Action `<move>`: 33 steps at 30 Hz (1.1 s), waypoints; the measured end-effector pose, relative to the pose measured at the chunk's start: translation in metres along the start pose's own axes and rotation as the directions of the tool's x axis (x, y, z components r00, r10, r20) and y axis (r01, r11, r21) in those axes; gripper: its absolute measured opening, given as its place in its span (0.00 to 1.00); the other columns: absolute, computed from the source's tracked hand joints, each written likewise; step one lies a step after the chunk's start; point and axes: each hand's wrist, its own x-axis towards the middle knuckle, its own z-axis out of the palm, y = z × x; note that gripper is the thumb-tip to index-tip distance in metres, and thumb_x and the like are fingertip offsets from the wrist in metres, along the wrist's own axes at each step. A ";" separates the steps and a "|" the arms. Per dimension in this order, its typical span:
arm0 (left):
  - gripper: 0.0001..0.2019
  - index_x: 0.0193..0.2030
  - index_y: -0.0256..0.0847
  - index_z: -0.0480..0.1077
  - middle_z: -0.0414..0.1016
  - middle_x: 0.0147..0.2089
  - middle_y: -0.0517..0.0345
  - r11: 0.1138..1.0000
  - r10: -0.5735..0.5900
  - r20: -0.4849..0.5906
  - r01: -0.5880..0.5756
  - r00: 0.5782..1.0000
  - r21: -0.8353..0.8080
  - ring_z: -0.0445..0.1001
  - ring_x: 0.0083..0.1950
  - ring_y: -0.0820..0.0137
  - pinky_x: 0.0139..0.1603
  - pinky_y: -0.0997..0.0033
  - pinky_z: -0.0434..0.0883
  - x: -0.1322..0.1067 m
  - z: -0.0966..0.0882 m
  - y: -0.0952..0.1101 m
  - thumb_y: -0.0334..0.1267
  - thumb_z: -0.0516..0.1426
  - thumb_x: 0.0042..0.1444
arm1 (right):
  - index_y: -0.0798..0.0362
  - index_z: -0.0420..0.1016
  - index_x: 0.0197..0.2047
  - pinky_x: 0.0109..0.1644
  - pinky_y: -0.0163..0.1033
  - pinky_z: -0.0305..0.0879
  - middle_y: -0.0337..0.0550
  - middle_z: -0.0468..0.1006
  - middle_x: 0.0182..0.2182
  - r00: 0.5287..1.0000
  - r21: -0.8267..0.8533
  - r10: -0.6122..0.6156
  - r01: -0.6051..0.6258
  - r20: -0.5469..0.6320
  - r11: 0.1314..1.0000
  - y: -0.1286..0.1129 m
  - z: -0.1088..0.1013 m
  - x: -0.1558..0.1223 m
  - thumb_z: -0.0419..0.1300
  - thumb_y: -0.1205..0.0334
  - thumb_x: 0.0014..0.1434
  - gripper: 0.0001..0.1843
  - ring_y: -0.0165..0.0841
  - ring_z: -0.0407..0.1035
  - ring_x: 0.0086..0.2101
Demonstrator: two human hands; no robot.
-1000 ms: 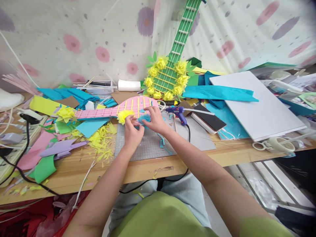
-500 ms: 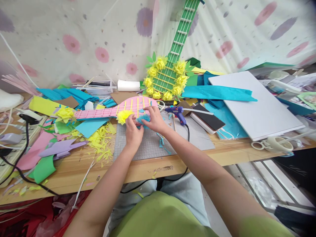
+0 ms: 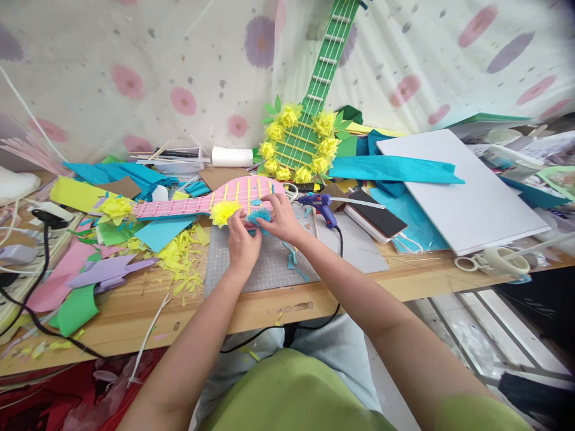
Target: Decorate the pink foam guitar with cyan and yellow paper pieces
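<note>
A pink paper guitar (image 3: 193, 205) lies across the wooden table (image 3: 135, 311), its round body by my hands. A yellow paper flower (image 3: 223, 212) sits on its lower edge. My left hand (image 3: 242, 242) and my right hand (image 3: 278, 218) both pinch a small blue tissue flower (image 3: 260, 216) against the pink body, above a grey cutting mat (image 3: 265, 263). Fingers of both hands are closed on the blue flower.
A green paper guitar (image 3: 309, 120) with yellow flowers leans on the curtain. A blue glue gun (image 3: 320, 203) lies right of my hands, beside a phone (image 3: 380, 220) and a white board (image 3: 462, 191). Yellow scraps (image 3: 182, 257), coloured paper and cables litter the left; scissors (image 3: 471, 263) and tape (image 3: 510, 262) right.
Both hands stay pinched on the blue flower with only slight finger shifts. The view has drifted a little.
</note>
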 end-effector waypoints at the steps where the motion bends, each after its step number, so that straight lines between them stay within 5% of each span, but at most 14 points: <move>1: 0.28 0.52 0.42 0.55 0.65 0.48 0.50 1.000 0.015 -0.003 -0.015 1.000 -0.007 0.72 0.39 0.71 0.43 0.66 0.72 0.000 -0.001 0.000 0.24 0.57 0.44 | 0.52 0.65 0.49 0.56 0.51 0.57 0.52 0.68 0.46 1.000 0.002 0.005 -0.005 -0.007 1.000 0.001 -0.002 -0.001 0.60 0.57 0.49 0.23 0.43 0.61 0.50; 8: 0.23 0.51 0.43 0.55 0.62 0.51 0.49 0.994 0.079 -0.105 -0.086 0.991 -0.068 0.71 0.44 0.71 0.31 0.75 0.71 0.022 -0.025 0.013 0.27 0.53 0.46 | 0.51 0.67 0.46 0.55 0.51 0.58 0.51 0.70 0.46 0.995 0.012 0.070 -0.070 -0.067 0.997 0.014 -0.017 -0.013 0.57 0.52 0.55 0.18 0.42 0.62 0.50; 13: 0.21 0.50 0.43 0.55 0.62 0.52 0.50 0.996 0.059 -0.144 -0.069 0.988 -0.065 0.71 0.42 0.72 0.33 0.74 0.71 0.057 -0.040 0.014 0.26 0.51 0.48 | 0.52 0.69 0.41 0.48 0.47 0.63 0.49 0.73 0.39 0.978 0.026 0.171 -0.169 -0.117 0.985 0.029 -0.033 -0.028 0.55 0.54 0.55 0.13 0.39 0.67 0.42; 17: 0.16 0.46 0.41 0.61 0.68 0.47 0.53 0.995 0.073 0.075 -0.078 0.995 0.056 0.71 0.39 0.72 0.36 0.72 0.70 0.086 -0.031 0.002 0.26 0.52 0.49 | 0.51 0.69 0.32 0.41 0.42 0.63 0.44 0.75 0.31 0.930 0.030 0.330 -0.330 -0.163 0.943 0.041 -0.047 -0.044 0.51 0.53 0.57 0.12 0.36 0.68 0.34; 23: 0.03 0.31 0.40 0.69 0.73 0.36 0.56 0.953 0.026 0.433 -0.152 0.901 0.261 0.71 0.40 0.67 0.44 0.68 0.67 0.117 -0.005 -0.001 0.31 0.56 0.48 | 0.50 0.67 0.26 0.30 0.37 0.54 0.41 0.73 0.24 0.803 -0.004 0.550 -0.566 -0.231 0.825 0.051 -0.066 -0.065 0.49 0.45 0.56 0.18 0.33 0.64 0.25; 27: 0.05 0.28 0.40 0.71 0.73 0.35 0.56 0.938 -0.097 0.527 -0.100 0.844 0.333 0.70 0.37 0.66 0.40 0.68 0.66 0.125 0.008 -0.002 0.35 0.62 0.42 | 0.50 0.65 0.26 0.30 0.37 0.52 0.40 0.71 0.22 0.739 -0.027 0.594 -0.633 -0.319 0.773 0.066 -0.072 -0.069 0.54 0.42 0.53 0.19 0.33 0.62 0.25; 33: 0.03 0.25 0.39 0.70 0.73 0.30 0.57 0.934 -0.175 0.602 -0.062 0.779 0.352 0.70 0.33 0.70 0.34 0.72 0.64 0.125 0.015 -0.005 0.33 0.61 0.42 | 0.51 0.64 0.31 0.40 0.43 0.59 0.46 0.71 0.32 0.745 -0.093 0.477 -0.577 -0.466 0.812 0.087 -0.064 -0.070 0.57 0.45 0.52 0.17 0.38 0.63 0.35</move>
